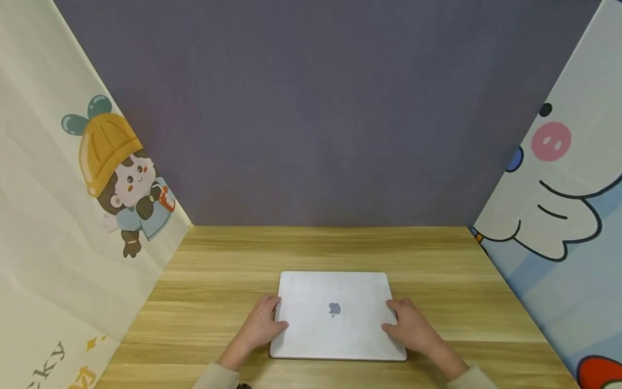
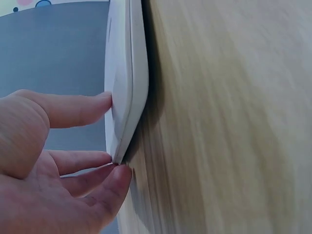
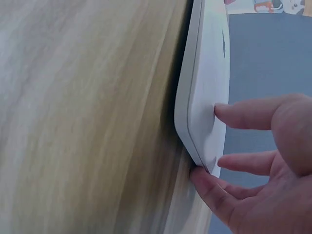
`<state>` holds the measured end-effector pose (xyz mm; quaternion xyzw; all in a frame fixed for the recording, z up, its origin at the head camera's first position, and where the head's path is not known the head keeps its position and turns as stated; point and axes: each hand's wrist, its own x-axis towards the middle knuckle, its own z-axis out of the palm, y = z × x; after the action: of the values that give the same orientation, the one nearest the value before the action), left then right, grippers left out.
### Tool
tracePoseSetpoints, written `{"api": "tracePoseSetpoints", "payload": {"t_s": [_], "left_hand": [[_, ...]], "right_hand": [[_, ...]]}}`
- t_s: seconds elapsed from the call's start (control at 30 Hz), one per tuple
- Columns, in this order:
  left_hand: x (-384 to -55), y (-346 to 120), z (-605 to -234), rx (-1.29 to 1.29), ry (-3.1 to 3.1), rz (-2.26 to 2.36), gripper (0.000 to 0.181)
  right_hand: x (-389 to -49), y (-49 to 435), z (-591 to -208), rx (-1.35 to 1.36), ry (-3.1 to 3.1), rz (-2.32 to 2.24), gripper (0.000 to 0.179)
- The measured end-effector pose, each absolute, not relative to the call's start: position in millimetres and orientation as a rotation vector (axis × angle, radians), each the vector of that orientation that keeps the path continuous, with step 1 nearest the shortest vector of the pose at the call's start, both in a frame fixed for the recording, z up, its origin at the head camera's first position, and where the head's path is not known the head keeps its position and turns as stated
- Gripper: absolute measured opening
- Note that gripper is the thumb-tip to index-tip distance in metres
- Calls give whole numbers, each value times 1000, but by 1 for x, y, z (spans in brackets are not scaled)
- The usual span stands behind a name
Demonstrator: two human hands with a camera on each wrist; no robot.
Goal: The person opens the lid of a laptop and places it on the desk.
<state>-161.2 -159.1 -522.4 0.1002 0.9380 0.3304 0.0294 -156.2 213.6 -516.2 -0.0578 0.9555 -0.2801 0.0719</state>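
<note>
A closed silver laptop [image 1: 335, 340] with a dark apple logo on its lid is in front of me, over the wooden table. My left hand [image 1: 258, 325] holds its left side, thumb on top of the lid and fingers at the edge. On the opposite side my right hand [image 1: 413, 328] grips the laptop the same way. Both wrist views show the thumbs on the lid and fingertips at the side edges of the laptop [image 2: 126, 83]. A dark shadow runs beneath it; whether it is slightly raised I cannot tell.
The wood-grain table [image 1: 218, 259] ends at a dark grey panel [image 1: 311, 119] at the back. A pale wall [image 1: 44, 216] with a cartoon child stands on the left, and a cartoon-printed wall [image 1: 559, 281] on the right. A small dark object [image 1: 243, 386] shows by the left sleeve.
</note>
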Motion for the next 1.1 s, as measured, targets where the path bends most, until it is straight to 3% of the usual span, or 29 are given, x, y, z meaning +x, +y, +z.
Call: {"api": "tracePoseSetpoints", "payload": {"t_s": [0.2, 0.43, 0.87, 1.1], "left_hand": [[-158, -165, -524, 360, 2898, 983, 66], [-152, -175, -526, 522, 2870, 839, 84], [-146, -177, -518, 645, 2786, 573, 113], [-147, -180, -520, 669, 2790, 530, 118]], "right_hand": [[-152, 214, -515, -256, 2921, -716, 60], [-141, 216, -512, -385, 2948, -618, 64], [-128, 225, -512, -692, 2822, -531, 97], [-126, 226, -516, -732, 2795, -463, 98]]}}
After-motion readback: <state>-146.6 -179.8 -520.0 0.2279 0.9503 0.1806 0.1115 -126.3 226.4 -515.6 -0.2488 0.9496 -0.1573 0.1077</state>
